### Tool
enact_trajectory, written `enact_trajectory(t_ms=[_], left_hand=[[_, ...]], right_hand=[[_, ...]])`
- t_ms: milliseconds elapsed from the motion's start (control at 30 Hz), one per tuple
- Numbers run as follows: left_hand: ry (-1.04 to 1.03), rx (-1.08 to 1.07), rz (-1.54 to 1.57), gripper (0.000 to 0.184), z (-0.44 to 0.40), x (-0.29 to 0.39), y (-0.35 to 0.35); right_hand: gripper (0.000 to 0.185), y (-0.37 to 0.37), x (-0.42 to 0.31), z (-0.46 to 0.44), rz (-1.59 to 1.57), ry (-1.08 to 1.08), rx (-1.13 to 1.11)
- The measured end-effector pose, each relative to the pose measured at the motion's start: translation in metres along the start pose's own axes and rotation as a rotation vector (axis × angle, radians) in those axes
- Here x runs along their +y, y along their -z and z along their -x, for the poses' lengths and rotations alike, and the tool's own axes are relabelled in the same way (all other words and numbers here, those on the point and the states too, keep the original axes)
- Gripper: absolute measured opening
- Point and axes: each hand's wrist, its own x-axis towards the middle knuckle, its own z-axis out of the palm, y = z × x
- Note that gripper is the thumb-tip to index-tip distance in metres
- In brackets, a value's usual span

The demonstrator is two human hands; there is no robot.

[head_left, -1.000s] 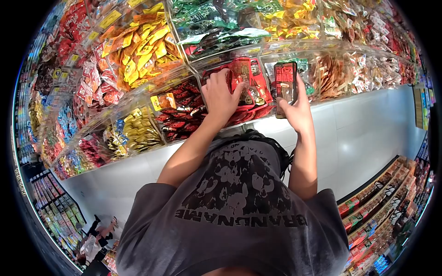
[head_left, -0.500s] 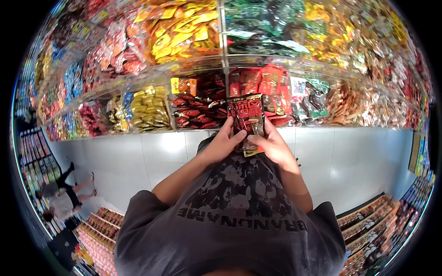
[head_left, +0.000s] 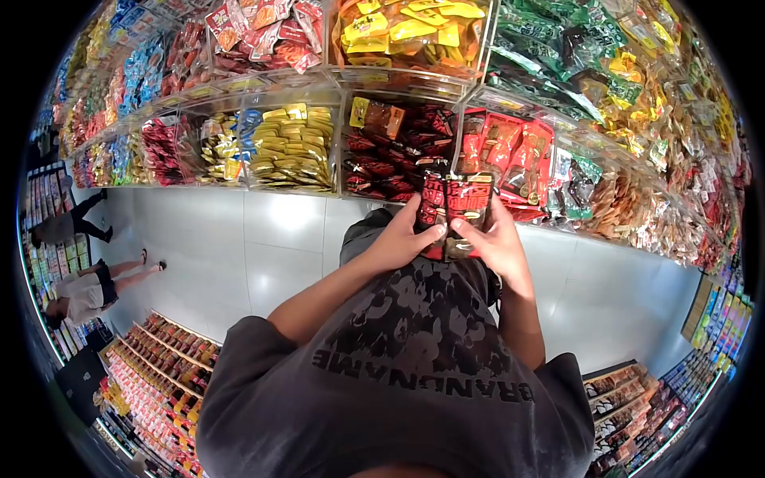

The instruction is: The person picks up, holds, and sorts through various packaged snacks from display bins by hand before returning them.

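Note:
In front of my waist I hold dark snack packets (head_left: 470, 199) with red lettering, near the front edge of the bins. A dark upright line runs down their middle; I cannot tell whether this is two packets side by side or one folded packet. My left hand (head_left: 404, 239) is closed on the left edge, thumb on the front. On the right edge my right hand (head_left: 500, 243) grips likewise, its thumb close to the other. Fingers behind the packets are hidden. Just beyond lie a bin of dark red packets (head_left: 382, 169) and red bags (head_left: 522, 159).
Clear-walled bins curve across the front, holding yellow packets (head_left: 291, 151), green bags (head_left: 558, 36) and red-and-white packets (head_left: 267, 36). Pale floor tiles (head_left: 279, 231) lie below. Two people, one in a white top (head_left: 84, 296), are at far left, near stocked shelves (head_left: 163, 366).
My view has swung, so the bins shift and tilt. The packets and both hands sit slightly further right in view, and the packet face looks wider. A second person now shows at left.

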Motion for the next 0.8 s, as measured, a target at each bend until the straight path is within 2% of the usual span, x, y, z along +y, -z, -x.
enact_trajectory(t_ms=[67, 133, 200, 233, 267, 367, 400, 467, 500, 533, 567, 600, 633, 700, 733, 767, 800], left_hand=[[-0.036, -0.001, -0.078, 0.049, 0.003, 0.005, 0.007], [0.072, 0.091, 0.104, 0.039, 0.007, 0.011, 0.016], [0.013, 0.226, 0.169, 0.037, 0.008, 0.011, 0.032], [-0.102, 0.257, 0.003, 0.040, 0.002, 0.003, 0.051], [-0.049, 0.312, 0.056, 0.039, 0.005, -0.003, 0.064], [-0.186, 0.443, -0.024, 0.034, 0.002, -0.002, 0.096], [-0.185, 0.452, -0.025, 0.034, -0.002, -0.007, 0.106], [-0.202, 0.416, 0.039, 0.033, -0.004, -0.013, 0.125], [-0.233, 0.448, 0.020, 0.033, -0.006, -0.010, 0.125], [-0.269, 0.484, -0.034, 0.033, -0.006, -0.005, 0.124], [-0.285, 0.461, 0.033, 0.036, -0.005, -0.002, 0.123], [-0.351, 0.478, -0.037, 0.038, -0.010, -0.008, 0.125], [-0.348, 0.472, -0.071, 0.040, -0.007, 0.000, 0.122], [-0.268, 0.439, 0.074, 0.041, -0.010, -0.003, 0.121], [-0.279, 0.451, 0.027, 0.041, -0.006, 0.005, 0.118], [-0.296, 0.427, 0.074, 0.040, -0.005, 0.005, 0.117], [-0.279, 0.434, 0.071, 0.043, -0.002, 0.013, 0.115]], right_hand=[[0.040, -0.005, -0.003, -0.002, 0.071, -0.029, 0.074], [0.029, -0.015, 0.002, -0.005, 0.119, -0.024, 0.254], [0.028, -0.026, 0.006, -0.012, 0.198, 0.079, 0.315], [0.027, -0.030, 0.006, -0.015, 0.250, 0.118, 0.311], [0.027, -0.036, 0.008, -0.017, 0.251, 0.116, 0.317], [0.028, -0.050, 0.023, -0.030, 0.261, 0.143, 0.381], [0.028, -0.052, 0.028, -0.033, 0.259, 0.141, 0.372], [0.029, -0.054, 0.037, -0.040, 0.493, 0.072, 0.403], [0.029, -0.052, 0.045, -0.043, 0.570, 0.123, 0.394], [0.028, -0.046, 0.059, -0.046, 0.522, 0.100, 0.372], [0.027, -0.046, 0.059, -0.047, 0.586, 0.083, 0.357], [0.026, -0.047, 0.056, -0.049, 0.637, 0.084, 0.330], [0.026, -0.042, 0.063, -0.051, 0.636, 0.053, 0.321], [0.030, -0.039, 0.065, -0.055, 0.702, 0.010, 0.333], [0.035, -0.044, 0.058, -0.057, 0.822, 0.132, 0.321], [0.039, -0.033, 0.066, -0.059, 0.910, 0.095, 0.311], [0.040, -0.044, 0.049, -0.057, 1.046, 0.168, 0.294]])
